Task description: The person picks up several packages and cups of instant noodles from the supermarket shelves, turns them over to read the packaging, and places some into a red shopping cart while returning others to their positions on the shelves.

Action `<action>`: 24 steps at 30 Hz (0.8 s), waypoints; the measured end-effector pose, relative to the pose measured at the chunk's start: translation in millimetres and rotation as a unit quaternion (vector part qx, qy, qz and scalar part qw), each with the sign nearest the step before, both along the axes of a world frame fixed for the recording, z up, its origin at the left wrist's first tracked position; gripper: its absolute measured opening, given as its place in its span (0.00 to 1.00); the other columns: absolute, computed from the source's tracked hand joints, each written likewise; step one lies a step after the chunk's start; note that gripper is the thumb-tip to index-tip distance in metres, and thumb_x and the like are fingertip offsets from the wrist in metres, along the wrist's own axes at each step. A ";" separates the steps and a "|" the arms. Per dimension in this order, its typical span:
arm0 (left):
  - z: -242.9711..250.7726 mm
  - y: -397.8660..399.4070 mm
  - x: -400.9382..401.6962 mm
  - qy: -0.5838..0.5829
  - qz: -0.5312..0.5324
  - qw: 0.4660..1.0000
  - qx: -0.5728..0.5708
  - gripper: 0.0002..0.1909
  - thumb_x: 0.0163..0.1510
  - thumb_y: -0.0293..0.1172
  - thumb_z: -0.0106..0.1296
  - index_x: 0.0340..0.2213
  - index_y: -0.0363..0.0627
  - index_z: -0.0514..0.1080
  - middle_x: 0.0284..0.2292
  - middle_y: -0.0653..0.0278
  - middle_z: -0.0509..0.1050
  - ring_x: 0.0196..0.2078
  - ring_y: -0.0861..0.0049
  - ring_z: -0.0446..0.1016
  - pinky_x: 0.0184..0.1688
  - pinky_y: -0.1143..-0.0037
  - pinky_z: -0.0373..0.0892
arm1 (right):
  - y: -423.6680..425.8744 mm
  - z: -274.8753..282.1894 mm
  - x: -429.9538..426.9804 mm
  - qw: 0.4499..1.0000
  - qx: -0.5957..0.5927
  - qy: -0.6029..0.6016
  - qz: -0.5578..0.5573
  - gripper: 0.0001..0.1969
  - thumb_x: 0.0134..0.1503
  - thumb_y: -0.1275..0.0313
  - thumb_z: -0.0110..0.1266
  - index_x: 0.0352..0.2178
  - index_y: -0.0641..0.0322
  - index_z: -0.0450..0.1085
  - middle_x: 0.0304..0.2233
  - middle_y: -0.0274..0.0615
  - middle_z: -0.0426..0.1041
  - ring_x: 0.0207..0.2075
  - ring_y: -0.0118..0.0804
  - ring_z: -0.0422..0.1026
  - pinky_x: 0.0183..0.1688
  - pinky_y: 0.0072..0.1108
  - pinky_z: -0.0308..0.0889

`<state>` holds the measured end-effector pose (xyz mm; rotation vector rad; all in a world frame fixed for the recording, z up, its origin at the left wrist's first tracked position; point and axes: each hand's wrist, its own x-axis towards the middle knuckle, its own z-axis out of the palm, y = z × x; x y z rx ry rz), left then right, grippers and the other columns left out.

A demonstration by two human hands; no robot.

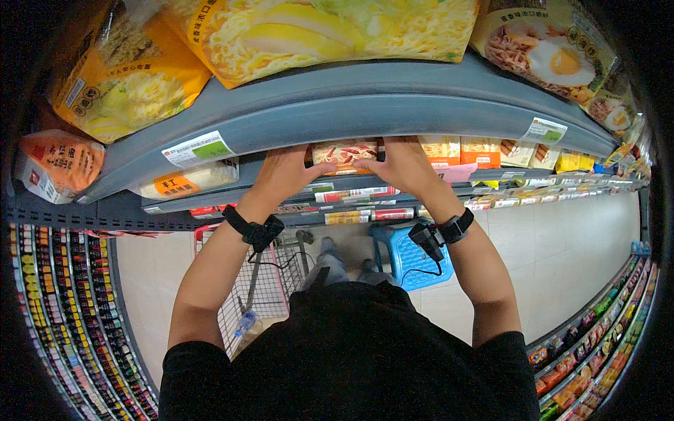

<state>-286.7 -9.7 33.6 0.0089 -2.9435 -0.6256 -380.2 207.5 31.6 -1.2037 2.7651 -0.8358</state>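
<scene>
Under the lip of a grey shelf (337,118), a noodle package (345,155) with a picture of noodles and red chillies sits between my two hands. My left hand (287,171) grips its left side, the thumb lying across the lower front. From the other side my right hand (408,166) holds it, its thumb pointing inward along the same edge. The upper shelf hides the fingers of both hands and the package's back. Each wrist wears a black strap with a small cabled device.
Large yellow noodle bags (337,37) rest on the upper shelf. Orange noodle packs (479,151) stand right of my right hand, and a handmade noodle pack (187,181) lies left. Below are a wire shopping cart (258,284) and a blue plastic stool (421,263). Stocked shelves (68,316) line the aisle.
</scene>
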 end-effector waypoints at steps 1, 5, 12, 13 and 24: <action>-0.2 0.1 -1.4 -0.001 -0.002 1.000 0.000 0.41 0.43 0.57 0.56 0.51 0.39 0.61 0.50 0.44 0.63 0.52 0.48 0.62 0.52 0.64 0.60 | 0.6 -3.3 -1.2 1.000 0.000 -0.001 -0.002 0.33 0.46 0.57 0.60 0.46 0.71 0.61 0.44 0.62 0.65 0.46 0.62 0.63 0.48 0.36 0.60; 0.1 1.7 -2.6 0.027 -0.008 0.999 0.020 0.32 0.44 0.51 0.58 0.45 0.40 0.67 0.42 0.49 0.71 0.44 0.53 0.68 0.47 0.65 0.64 | 0.7 -14.5 -8.5 0.995 -0.075 0.056 0.032 0.29 0.46 0.56 0.60 0.44 0.66 0.65 0.40 0.58 0.69 0.42 0.60 0.66 0.45 0.35 0.62; 1.2 0.3 -5.1 0.037 0.004 0.999 0.006 0.31 0.44 0.49 0.58 0.44 0.38 0.68 0.37 0.49 0.72 0.41 0.52 0.69 0.46 0.65 0.64 | -5.7 -15.3 -15.6 0.999 -0.042 0.028 0.006 0.26 0.47 0.57 0.59 0.43 0.63 0.66 0.36 0.57 0.71 0.38 0.58 0.68 0.42 0.35 0.64; 2.5 3.3 -3.6 0.073 -0.004 0.997 -0.008 0.30 0.45 0.48 0.58 0.44 0.38 0.68 0.34 0.49 0.73 0.39 0.51 0.70 0.46 0.65 0.64 | -7.0 -14.5 -13.4 1.000 -0.015 0.003 -0.016 0.27 0.48 0.57 0.58 0.44 0.64 0.65 0.36 0.58 0.71 0.39 0.59 0.68 0.42 0.36 0.63; -3.1 34.8 36.1 0.104 -0.011 0.994 0.009 0.32 0.48 0.35 0.56 0.54 0.42 0.58 0.44 0.46 0.63 0.48 0.52 0.60 0.51 0.61 0.55 | 9.0 -5.1 34.3 0.995 -0.069 0.075 0.005 0.22 0.47 0.69 0.58 0.42 0.69 0.64 0.33 0.57 0.69 0.39 0.59 0.67 0.42 0.39 0.60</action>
